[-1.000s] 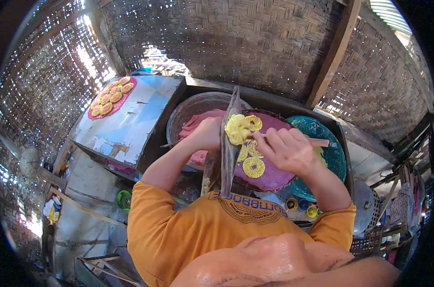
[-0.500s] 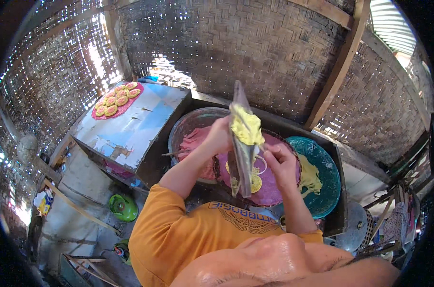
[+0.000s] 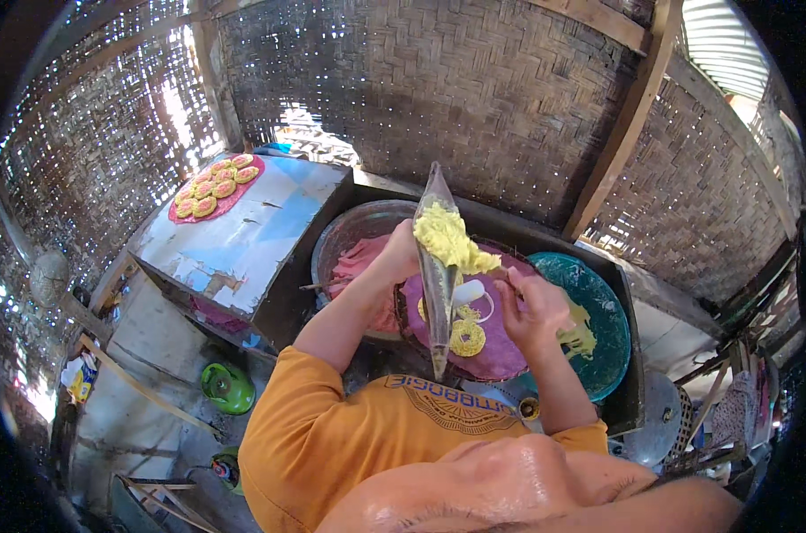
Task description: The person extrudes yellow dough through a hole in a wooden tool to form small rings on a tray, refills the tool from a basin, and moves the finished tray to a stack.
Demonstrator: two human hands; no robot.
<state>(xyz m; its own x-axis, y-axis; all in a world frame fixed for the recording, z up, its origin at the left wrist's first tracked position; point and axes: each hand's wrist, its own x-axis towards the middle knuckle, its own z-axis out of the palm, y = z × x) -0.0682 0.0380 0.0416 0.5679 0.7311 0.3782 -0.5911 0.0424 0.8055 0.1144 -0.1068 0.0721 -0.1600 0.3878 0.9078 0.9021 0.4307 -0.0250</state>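
My left hand [image 3: 401,250] grips a long, clear plastic bag [image 3: 437,311] that tapers to a point. A lump of soft yellow dough [image 3: 442,234] clings to the bag and juts out to the right. My right hand [image 3: 538,311] is beside the lump, just off its right end, thumb and fingers apart and slightly curled. Beneath lies a round pink-purple sheet [image 3: 501,357] bearing a ring-shaped yellow piece [image 3: 467,338]. A white cup-like object [image 3: 468,292] with a loop handle sits there too, partly behind the bag.
On the right, a green basin [image 3: 622,351] holds more yellow dough [image 3: 581,336]. A large basin [image 3: 381,207] at left contains pink dough [image 3: 360,265] and a stick. Round yellow-and-pink pieces [image 3: 215,188] rest on the worn blue-white tabletop [image 3: 283,209]. Woven walls [image 3: 438,80] stand behind.
The bag has turned, showing more of its side, and its upper end has dropped a little. My right hand has drawn away from the yellow dough, down and right.
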